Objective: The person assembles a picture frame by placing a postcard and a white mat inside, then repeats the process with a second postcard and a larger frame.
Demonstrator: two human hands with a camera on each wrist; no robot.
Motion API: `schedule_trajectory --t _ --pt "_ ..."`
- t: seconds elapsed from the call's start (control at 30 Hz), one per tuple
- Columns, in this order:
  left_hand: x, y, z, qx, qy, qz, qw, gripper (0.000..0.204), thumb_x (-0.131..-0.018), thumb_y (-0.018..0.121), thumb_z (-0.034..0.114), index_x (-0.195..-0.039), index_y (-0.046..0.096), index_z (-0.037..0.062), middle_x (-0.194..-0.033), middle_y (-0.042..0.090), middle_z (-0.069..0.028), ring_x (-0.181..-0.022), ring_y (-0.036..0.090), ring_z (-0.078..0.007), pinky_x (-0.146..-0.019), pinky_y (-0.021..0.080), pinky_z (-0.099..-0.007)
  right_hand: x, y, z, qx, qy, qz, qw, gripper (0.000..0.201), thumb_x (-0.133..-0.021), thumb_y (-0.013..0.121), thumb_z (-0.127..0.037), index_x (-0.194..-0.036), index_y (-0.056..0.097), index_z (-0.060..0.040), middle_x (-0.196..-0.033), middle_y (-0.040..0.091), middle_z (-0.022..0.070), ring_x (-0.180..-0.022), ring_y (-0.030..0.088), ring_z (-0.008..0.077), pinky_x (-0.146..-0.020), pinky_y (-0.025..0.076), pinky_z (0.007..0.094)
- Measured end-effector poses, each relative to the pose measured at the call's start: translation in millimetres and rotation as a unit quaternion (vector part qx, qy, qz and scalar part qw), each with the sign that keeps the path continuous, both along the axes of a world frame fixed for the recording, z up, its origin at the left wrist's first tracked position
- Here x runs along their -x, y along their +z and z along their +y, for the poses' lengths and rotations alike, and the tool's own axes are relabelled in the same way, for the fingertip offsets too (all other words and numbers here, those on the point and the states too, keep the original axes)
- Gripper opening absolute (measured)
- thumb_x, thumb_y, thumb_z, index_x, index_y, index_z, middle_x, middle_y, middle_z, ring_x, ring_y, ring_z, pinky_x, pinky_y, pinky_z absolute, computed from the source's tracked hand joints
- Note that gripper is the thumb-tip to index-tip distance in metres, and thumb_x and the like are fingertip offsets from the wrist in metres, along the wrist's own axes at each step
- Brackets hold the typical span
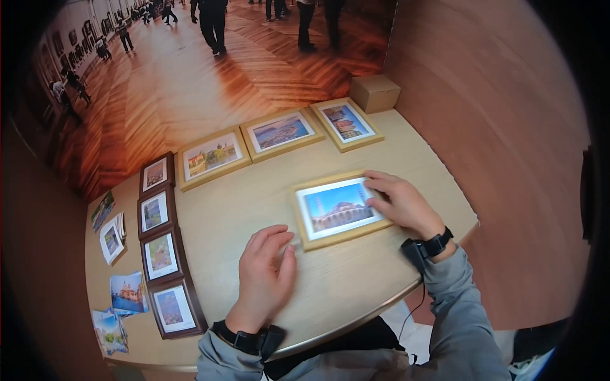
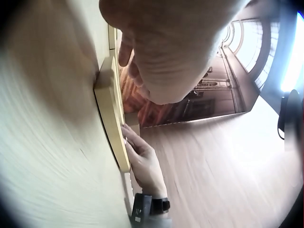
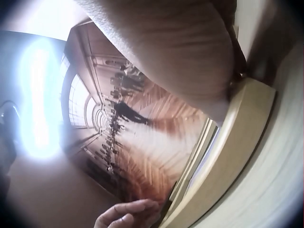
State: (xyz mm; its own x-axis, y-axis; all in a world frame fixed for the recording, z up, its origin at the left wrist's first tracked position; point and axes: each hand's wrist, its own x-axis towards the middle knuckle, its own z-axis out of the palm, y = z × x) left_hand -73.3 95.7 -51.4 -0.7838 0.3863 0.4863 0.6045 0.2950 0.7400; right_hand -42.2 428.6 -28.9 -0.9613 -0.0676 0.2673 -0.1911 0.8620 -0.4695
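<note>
A light wooden picture frame holding a photo of a domed building under blue sky lies near the middle of the table. At its right end is my right hand, gripping the side with thumb and fingers over the border and picture. My left hand hovers off the frame's lower left, fingers loosely bent and holding nothing. In the left wrist view, the frame's side edge runs low along the tabletop, with the right hand at its far end.
Three light wooden frames, including a harbour view, line the back. A column of dark frames stands at left, beside loose photos. A cardboard box sits in the back right corner. Walls border the table's back and right.
</note>
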Motion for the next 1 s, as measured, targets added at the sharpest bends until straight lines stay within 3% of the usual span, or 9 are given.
schedule_trajectory --t 0.07,0.13,0.17,0.23,0.27,0.37,0.47,0.57,1.0 --pt "-0.5 0.6 -0.2 -0.002 -0.002 -0.008 1.0 0.017 -0.09 0.068 0.003 -0.107 0.072 -0.0017 -0.116 0.071 -0.018 -0.106 0.068 -0.0372 -0.092 0.056 -0.0422 -18.1 1.6 24.8 -0.006 -0.031 0.01 0.999 0.035 -0.09 0.076 -0.014 -0.121 0.071 0.0033 -0.141 0.065 0.0217 -0.122 0.065 0.0413 -0.105 0.053 0.0415" --pt "-1.0 0.7 -0.6 -0.004 -0.001 -0.016 1.0 0.016 -0.091 0.068 0.004 -0.106 0.072 -0.0018 -0.116 0.071 -0.018 -0.105 0.068 -0.0372 -0.092 0.056 -0.0421 -39.1 3.6 48.2 -0.018 -0.142 -0.007 0.99 0.033 -0.09 0.076 -0.015 -0.115 0.073 0.0053 -0.135 0.068 0.0226 -0.117 0.066 0.0422 -0.101 0.054 0.0423" --pt "-1.1 0.9 -0.7 0.001 -0.002 -0.017 1.0 0.017 -0.091 0.068 0.004 -0.106 0.072 -0.0018 -0.116 0.071 -0.018 -0.105 0.068 -0.0373 -0.092 0.056 -0.0424 -49.9 8.5 55.9 -0.022 -0.142 -0.006 0.99 0.033 -0.09 0.076 -0.015 -0.115 0.073 0.0053 -0.135 0.068 0.0226 -0.117 0.066 0.0422 -0.101 0.054 0.0423" --pt "-2.4 1.1 -0.9 0.003 -0.003 -0.017 1.0 0.017 -0.091 0.068 0.005 -0.106 0.072 -0.0017 -0.116 0.071 -0.018 -0.105 0.068 -0.0374 -0.092 0.056 -0.0426 -71.2 19.8 66.9 -0.1 -0.221 -0.046 0.969 0.034 -0.09 0.078 -0.019 -0.107 0.073 0.009 -0.124 0.069 0.0257 -0.11 0.067 0.0435 -0.097 0.054 0.0442" --pt "-2.8 1.5 -1.1 0.006 -0.005 -0.017 1.0 0.017 -0.091 0.068 0.005 -0.105 0.073 -0.0017 -0.116 0.071 -0.0181 -0.105 0.068 -0.0374 -0.092 0.056 -0.0428 -79.0 20.3 72.9 -0.102 -0.221 -0.045 0.969 0.034 -0.09 0.078 -0.019 -0.107 0.073 0.009 -0.124 0.069 0.0257 -0.11 0.067 0.0435 -0.097 0.054 0.0442" --pt "-3.6 1.9 -1.4 0.013 -0.008 -0.018 1.0 0.016 -0.091 0.068 0.006 -0.105 0.073 -0.0015 -0.116 0.071 -0.0182 -0.106 0.068 -0.0376 -0.093 0.055 -0.0432 -93.9 18.5 84.0 -0.132 -0.337 -0.122 0.924 0.042 -0.089 0.081 -0.028 -0.099 0.073 0.0126 -0.11 0.069 0.0311 -0.101 0.068 0.047 -0.091 0.054 0.0483" --pt "-2.3 -2.8 -0.5 0.022 -0.003 0.004 1.0 0.015 -0.091 0.069 0.006 -0.104 0.073 -0.0005 -0.116 0.071 -0.0172 -0.103 0.07 -0.0353 -0.09 0.056 -0.0407 -91.9 -2.5 97.7 -0.13 -0.367 -0.02 0.921 0.04 -0.088 0.082 -0.024 -0.093 0.071 0.0133 -0.105 0.068 0.0339 -0.095 0.069 0.0477 -0.082 0.054 0.0485" --pt "-1.4 -6.0 -0.8 0.031 0.001 0.022 0.999 0.015 -0.091 0.07 0.006 -0.104 0.074 0.0004 -0.115 0.072 -0.0161 -0.1 0.071 -0.0334 -0.087 0.057 -0.0383 -68.6 -6.9 107.9 -0.136 -0.409 -0.058 0.901 0.047 -0.09 0.081 -0.03 -0.095 0.072 0.0155 -0.107 0.069 0.0356 -0.098 0.07 0.05 -0.087 0.057 0.0498" --pt "-0.9 -13.2 -2.8 0.044 0.003 -0.016 0.999 0.015 -0.091 0.07 0.01 -0.103 0.074 0.0012 -0.112 0.072 -0.0164 -0.102 0.07 -0.0359 -0.089 0.057 -0.0408 -21.2 -6.7 118.9 -0.171 -0.436 -0.065 0.881 0.044 -0.092 0.08 -0.033 -0.097 0.075 0.011 -0.104 0.072 0.0348 -0.097 0.072 0.0492 -0.086 0.059 0.0519"
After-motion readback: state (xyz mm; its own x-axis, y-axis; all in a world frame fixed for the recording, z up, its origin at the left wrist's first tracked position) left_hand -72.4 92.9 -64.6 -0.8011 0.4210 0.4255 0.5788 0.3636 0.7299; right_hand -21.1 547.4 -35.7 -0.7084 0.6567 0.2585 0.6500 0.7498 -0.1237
